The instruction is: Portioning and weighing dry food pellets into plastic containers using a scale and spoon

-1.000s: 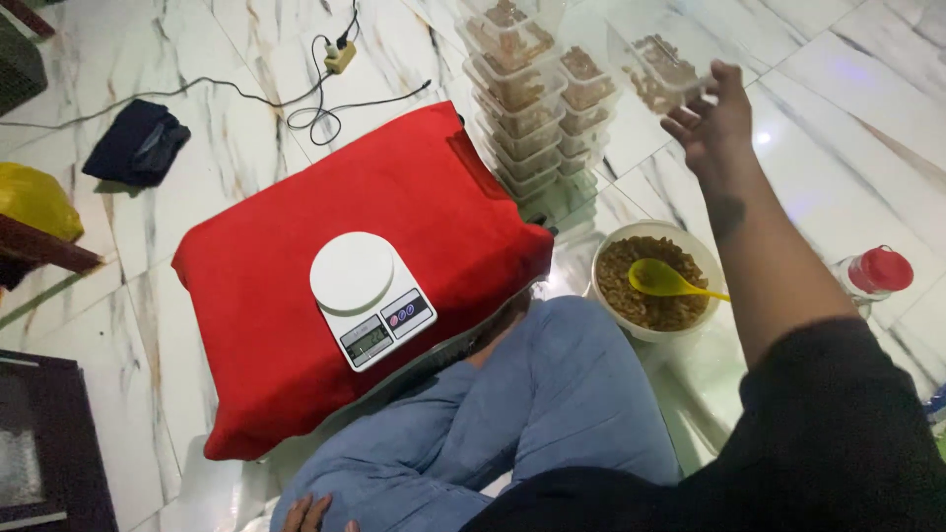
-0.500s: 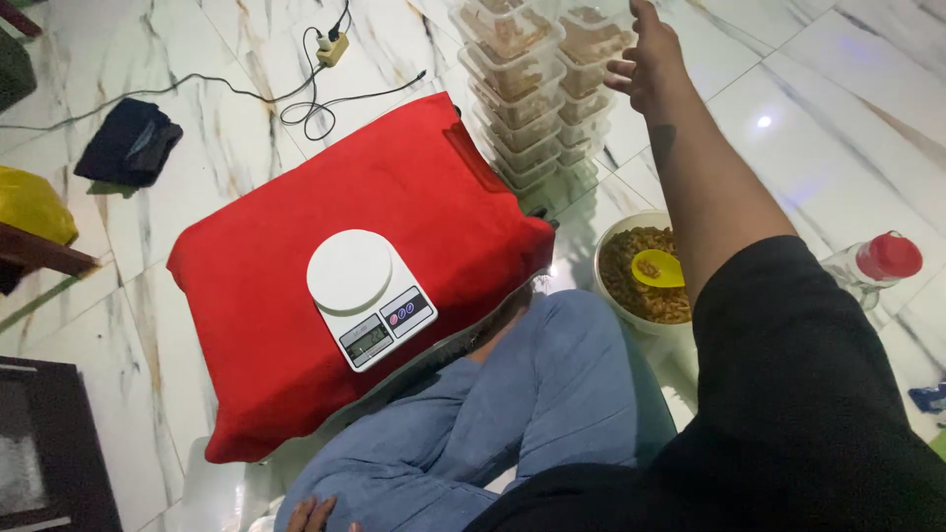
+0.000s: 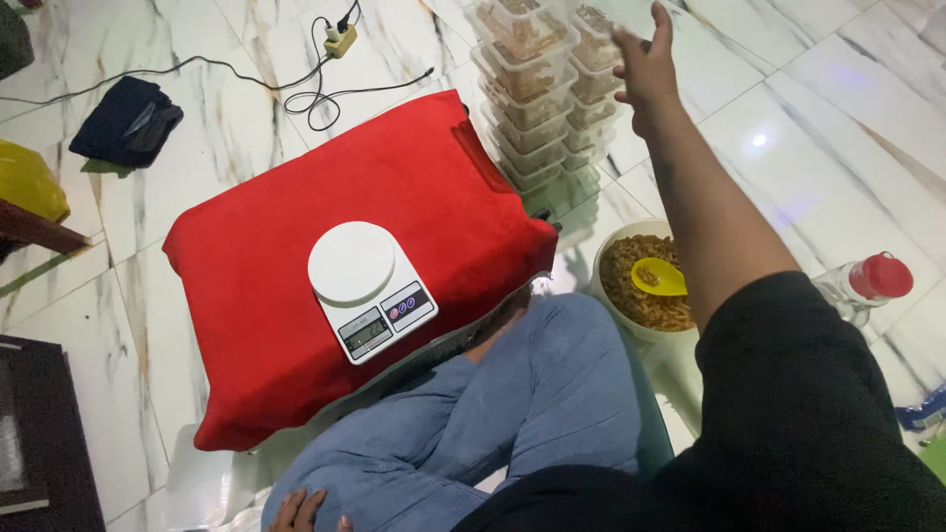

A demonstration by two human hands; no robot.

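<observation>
- At bottom edge, left hand (image 3: 301,510) rests on blue-jeaned thigh, fingers loosely together, same as before.
- Mid: white digital kitchen scale (image 3: 371,289) on red cushion (image 3: 296,236), nothing on it.
- Top right, right hand (image 3: 642,69) has swung left onto stacked clear plastic food containers (image 3: 537,84), fingers apart, w/o any grip.
- Right: yellow spoon (image 3: 658,278) lies in white bowl of brown snack (image 3: 616,315).

Two stacks of clear plastic food containers (image 3: 537,89) stand side by side on the marble floor (image 3: 838,118), just beyond the red cushion's far corner; each lidded tub holds brown food, the stacks upright and touching
</observation>
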